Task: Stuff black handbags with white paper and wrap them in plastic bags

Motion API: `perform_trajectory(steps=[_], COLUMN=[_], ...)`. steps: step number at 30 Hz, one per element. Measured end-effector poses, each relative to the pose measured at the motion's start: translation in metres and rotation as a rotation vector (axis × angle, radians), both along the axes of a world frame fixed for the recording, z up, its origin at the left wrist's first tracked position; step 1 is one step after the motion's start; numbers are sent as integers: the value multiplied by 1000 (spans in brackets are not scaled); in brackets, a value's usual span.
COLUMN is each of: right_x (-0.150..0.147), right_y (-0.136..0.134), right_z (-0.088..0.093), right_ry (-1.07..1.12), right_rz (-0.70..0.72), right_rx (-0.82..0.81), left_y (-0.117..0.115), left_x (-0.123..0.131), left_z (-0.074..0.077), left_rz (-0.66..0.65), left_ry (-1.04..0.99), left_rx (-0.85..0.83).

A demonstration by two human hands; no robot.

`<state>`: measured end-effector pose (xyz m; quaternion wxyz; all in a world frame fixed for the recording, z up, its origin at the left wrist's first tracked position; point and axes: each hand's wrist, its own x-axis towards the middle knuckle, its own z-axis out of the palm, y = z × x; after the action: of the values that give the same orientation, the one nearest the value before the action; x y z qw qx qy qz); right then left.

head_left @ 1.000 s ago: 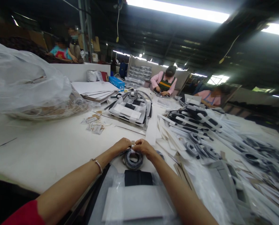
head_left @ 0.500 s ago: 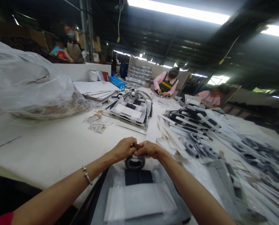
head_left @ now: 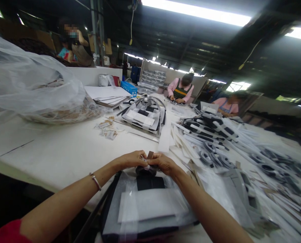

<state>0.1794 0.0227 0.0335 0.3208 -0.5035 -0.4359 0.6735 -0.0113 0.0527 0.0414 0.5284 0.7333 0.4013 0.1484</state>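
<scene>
My left hand (head_left: 132, 159) and my right hand (head_left: 163, 163) meet at the top of a dark bag (head_left: 140, 234) wrapped in pale sheeting. A small brown tag (head_left: 150, 155) stands up from between the fingertips of my right hand. My left fingers are pinched beside it near a thin white bit; what they grip is too small to make out. Just below the hands a dark rolled ring (head_left: 145, 171), partly covered by my fingers, rests at the bag's top. A white sheet (head_left: 150, 206) and clear film lie over the bag's front.
Small paper packets (head_left: 107, 129) lie on the white table (head_left: 71, 155). A big translucent plastic bag (head_left: 39, 87) sits at left. Another wrapped bag (head_left: 142, 116) lies ahead. Dark straps and white foam strips (head_left: 211, 130) pile up at right. Across the table a person in pink (head_left: 180, 89) works.
The brown tag now stands upright above my fingers, where it lay low between them before. My hands have come lower over the rolled ring, covering more of it. The view has shifted slightly.
</scene>
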Motion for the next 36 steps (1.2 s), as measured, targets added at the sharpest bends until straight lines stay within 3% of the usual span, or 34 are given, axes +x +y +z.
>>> perform_trajectory(steps=[8, 23, 28, 36], right_x=[-4, -12, -7, 7], right_y=[-4, -13, -15, -19], right_z=[1, -20, -22, -4], right_ry=[-43, -172, -324, -414], right_rz=[-123, -295, -223, 88], right_rx=[64, 451, 722, 856], left_y=[-1, 2, 6, 10], left_x=[7, 10, 8, 7], left_z=[-9, -16, -22, -25], left_rz=[96, 159, 179, 209], left_ry=[-56, -232, -261, -290], left_rx=[-70, -203, -262, -334])
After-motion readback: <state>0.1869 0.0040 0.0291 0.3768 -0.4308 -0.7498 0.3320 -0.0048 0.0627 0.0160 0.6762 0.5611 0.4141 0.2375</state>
